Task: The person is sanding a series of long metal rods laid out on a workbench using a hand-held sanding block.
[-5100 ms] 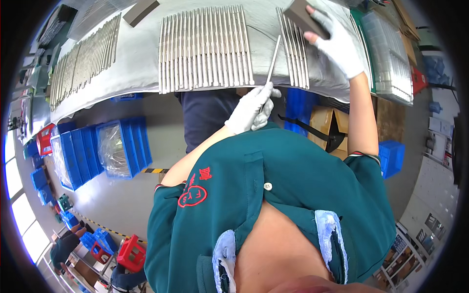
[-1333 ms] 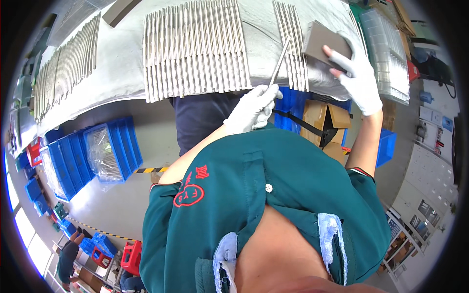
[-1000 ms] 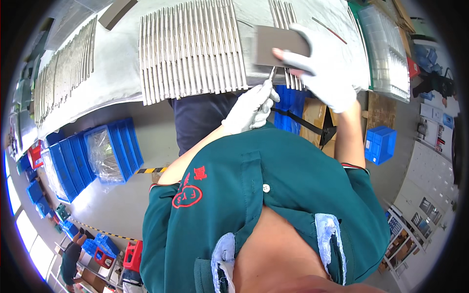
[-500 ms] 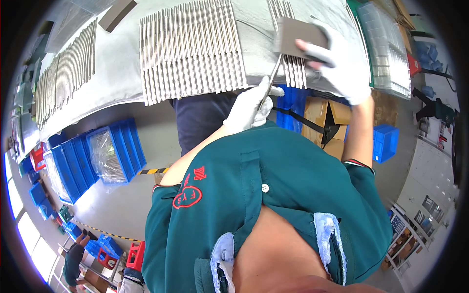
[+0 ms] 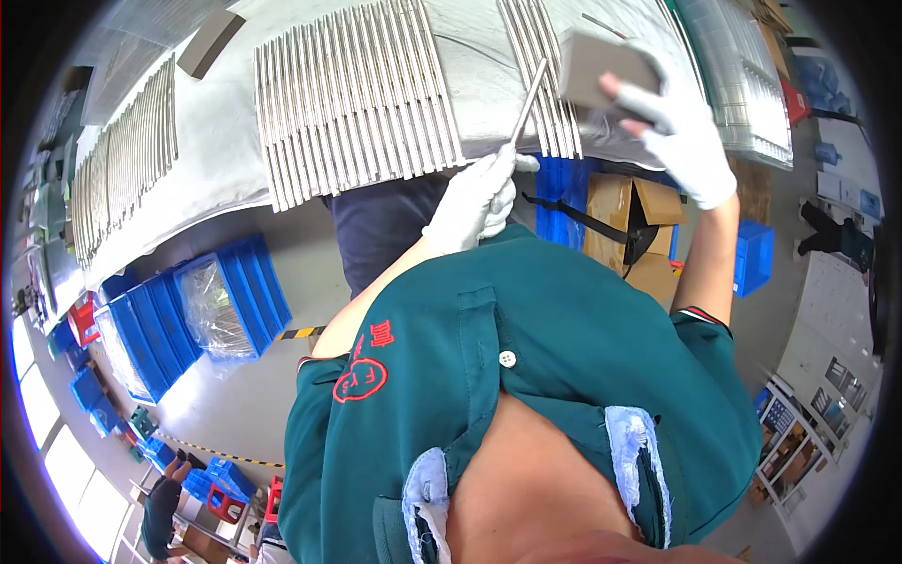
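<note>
My left hand (image 5: pixel 474 205), in a white glove, is closed around the lower part of a thin metal rod (image 5: pixel 529 105). The rod slants up and to the right, its far end free above the table's near edge. In my right hand (image 5: pixel 691 141), gloved with bare fingertips showing, is a grey-brown rectangular block (image 5: pixel 606 73) that looks like a sanding sponge. It is slightly blurred and stands to the right of the rod, apart from it. Beneath and beside them lies a narrow row of metal rods (image 5: pixel 567 133), partly covered by the block.
A wide row of rods (image 5: pixel 352 103) lies mid-table, another row (image 5: pixel 127 155) farther left. A second grey-brown block (image 5: pixel 211 44) rests at the far left. Clear plastic trays (image 5: pixel 738 85) stand at right. Blue crates (image 5: pixel 230 291) and an open cardboard box (image 5: pixel 611 211) sit below the table.
The block in my right hand has moved right, off the rod's upper end, which now shows. My left hand keeps its hold, with the rod tilted a little. The whole view has shifted slightly.
</note>
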`<action>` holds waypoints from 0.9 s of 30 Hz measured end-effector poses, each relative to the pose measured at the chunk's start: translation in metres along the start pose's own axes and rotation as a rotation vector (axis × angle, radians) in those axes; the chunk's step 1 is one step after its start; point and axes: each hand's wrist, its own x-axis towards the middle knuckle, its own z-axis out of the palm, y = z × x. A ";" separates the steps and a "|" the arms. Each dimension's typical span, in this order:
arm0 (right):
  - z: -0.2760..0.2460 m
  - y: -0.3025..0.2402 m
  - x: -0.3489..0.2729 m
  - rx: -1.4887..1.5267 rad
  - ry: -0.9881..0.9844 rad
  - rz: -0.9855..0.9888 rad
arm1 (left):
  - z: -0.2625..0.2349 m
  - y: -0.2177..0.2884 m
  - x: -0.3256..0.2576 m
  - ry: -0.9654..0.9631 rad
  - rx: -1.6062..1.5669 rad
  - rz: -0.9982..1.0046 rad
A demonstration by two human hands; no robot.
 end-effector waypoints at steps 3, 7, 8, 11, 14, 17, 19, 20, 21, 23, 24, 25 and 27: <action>-0.009 0.023 -0.010 0.426 0.337 0.180 | 0.002 0.009 -0.016 -0.083 0.090 -0.064; 0.018 0.025 0.006 1.005 0.530 0.244 | 0.008 0.059 -0.047 -0.209 0.182 0.453; 0.023 0.024 0.013 1.109 0.537 0.244 | 0.010 0.074 -0.057 -0.109 0.251 0.595; 0.038 0.022 0.029 1.294 0.559 0.202 | 0.018 0.120 -0.046 0.264 0.891 0.938; 0.050 0.031 0.031 1.446 0.509 0.250 | 0.021 0.150 0.001 0.218 0.975 0.924; 0.064 0.049 0.024 1.491 0.535 0.282 | 0.012 0.158 0.046 0.065 1.600 1.150; 0.074 0.059 0.018 1.543 0.527 0.286 | 0.006 0.161 0.067 -0.204 1.789 1.350; 0.077 0.063 0.016 1.565 0.536 0.269 | 0.003 0.159 0.074 -0.211 1.744 1.108; 0.079 0.065 0.015 1.587 0.545 0.254 | 0.001 0.155 0.078 -0.180 1.696 1.048; 0.080 0.064 0.015 1.636 0.545 0.233 | -0.003 0.151 0.082 -0.159 1.622 0.991; 0.079 0.061 0.016 1.628 0.546 0.254 | -0.005 0.151 0.082 -0.164 1.599 0.995; 0.076 0.057 0.017 1.622 0.542 0.274 | -0.007 0.152 0.078 -0.165 1.577 0.998; 0.068 0.046 0.019 1.594 0.511 0.288 | -0.015 0.161 0.063 -0.116 1.663 1.044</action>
